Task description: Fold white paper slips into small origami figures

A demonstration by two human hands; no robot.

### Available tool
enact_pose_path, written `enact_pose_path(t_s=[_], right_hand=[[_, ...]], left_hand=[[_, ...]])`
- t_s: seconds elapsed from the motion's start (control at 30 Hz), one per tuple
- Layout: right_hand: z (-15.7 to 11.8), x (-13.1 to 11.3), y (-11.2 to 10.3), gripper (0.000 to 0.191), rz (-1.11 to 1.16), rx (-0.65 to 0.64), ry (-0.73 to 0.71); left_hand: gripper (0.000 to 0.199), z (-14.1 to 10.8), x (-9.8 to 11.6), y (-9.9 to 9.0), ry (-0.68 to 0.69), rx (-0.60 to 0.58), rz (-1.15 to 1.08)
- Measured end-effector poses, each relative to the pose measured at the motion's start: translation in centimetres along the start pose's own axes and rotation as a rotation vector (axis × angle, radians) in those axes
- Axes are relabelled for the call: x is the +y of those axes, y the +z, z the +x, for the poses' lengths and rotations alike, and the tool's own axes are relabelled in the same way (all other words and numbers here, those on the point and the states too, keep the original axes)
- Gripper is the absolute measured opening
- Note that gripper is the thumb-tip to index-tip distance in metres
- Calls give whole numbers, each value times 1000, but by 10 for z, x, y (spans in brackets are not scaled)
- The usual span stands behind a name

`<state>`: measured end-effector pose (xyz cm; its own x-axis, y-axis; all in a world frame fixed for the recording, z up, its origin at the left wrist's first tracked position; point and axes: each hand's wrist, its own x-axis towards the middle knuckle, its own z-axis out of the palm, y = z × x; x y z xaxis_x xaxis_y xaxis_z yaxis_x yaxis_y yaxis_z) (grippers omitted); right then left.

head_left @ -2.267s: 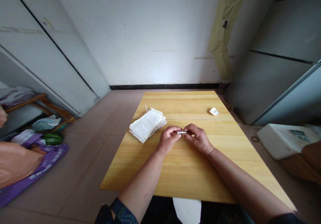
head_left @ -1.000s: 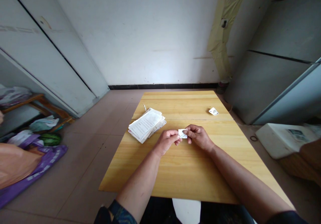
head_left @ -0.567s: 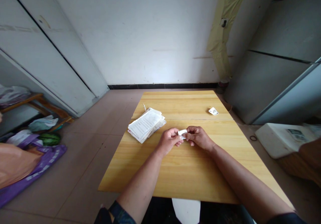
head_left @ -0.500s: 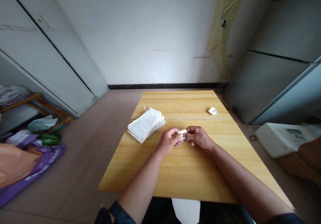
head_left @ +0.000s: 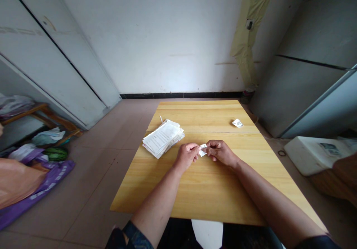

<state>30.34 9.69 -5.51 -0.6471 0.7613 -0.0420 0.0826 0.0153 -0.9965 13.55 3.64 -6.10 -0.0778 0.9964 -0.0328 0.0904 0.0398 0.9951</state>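
A small folded white paper (head_left: pixel 203 150) is held between both hands above the middle of the wooden table (head_left: pixel 206 193). My left hand (head_left: pixel 187 156) pinches its left edge with thumb and finger. On the other side, my right hand (head_left: pixel 221 152) grips the paper's right edge, its fingers curled. To the left lies a stack of printed paper sheets (head_left: pixel 163 138), slightly fanned. Another small folded paper (head_left: pixel 237 123) rests near the table's far right.
A thin white scrap (head_left: pixel 161 118) lies behind the stack. Left of the table, a purple bag (head_left: pixel 60 172), a watermelon (head_left: pixel 55 154) and a wooden rack (head_left: pixel 60 122) stand on the floor. A white box (head_left: pixel 315 154) is at the right, below a grey cabinet (head_left: pixel 301 77).
The held paper has turned and shows a squarer face. My left hand's fingers have shifted slightly on its edge; my right hand has hardly moved.
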Motion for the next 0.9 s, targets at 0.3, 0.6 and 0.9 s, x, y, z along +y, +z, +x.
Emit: enact_pose_path(t_s=[0.3, 0.6, 0.9], right_hand=[[0, -5, 5, 42, -55, -28, 92], [-2, -3, -3, 44, -112, -79, -15], [-1, 0, -5, 45, -66, -78, -30]], left_hand=[[29, -2, 2, 4, 28, 58, -56], [27, 1, 1, 1, -37, -78, 16], [25, -2, 5, 0, -16, -139, 75]])
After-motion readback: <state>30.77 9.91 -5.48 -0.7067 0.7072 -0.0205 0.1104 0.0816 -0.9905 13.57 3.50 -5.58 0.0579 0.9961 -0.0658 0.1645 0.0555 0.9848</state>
